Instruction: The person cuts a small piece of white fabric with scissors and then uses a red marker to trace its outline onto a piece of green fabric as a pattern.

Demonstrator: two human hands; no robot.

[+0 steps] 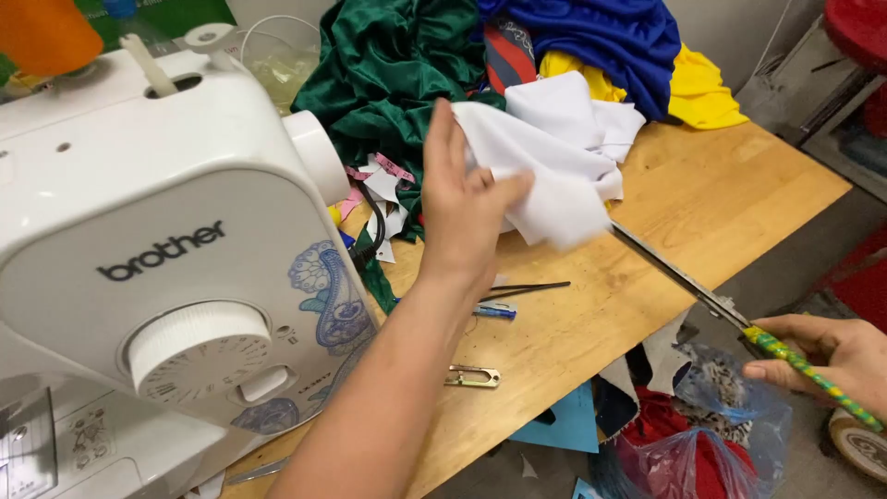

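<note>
Down at the lower right of the frame, the person's right hand (pixel 822 356) is wrapped closed around the green-and-yellow handles of a long pair of scissors (pixel 679 275), blades angling up toward the middle. Left hand (pixel 462 208) sits mid-frame, fingers pinched shut on a piece of white fabric (pixel 554 166), holding it up off the wooden table (pixel 721 194).

Honestly the sketchy bit is how close those blade tips are to the left fingers. They disappear right under the cloth's lower edge, so can't tell if the blades are apart or together. If the fabric sags or the hand slides down, fingers could end up in the cut line. Cloth is only held at one side too, so it could fold over and get a crooked or double-layer cut.

On the table below the left wrist there's a small thread snipper (pixel 473 376), a blue pen (pixel 494 312) and tweezers (pixel 527 289), easy to knock off with that forearm. Big white sewing machine (pixel 139 249) fills the left. Further back at the top, a green satin heap (pixel 388 74) plus blue fabric (pixel 601 37) and yellow fabric (pixel 702 92) are piled up; the white piece could drag something loose from there.
</note>
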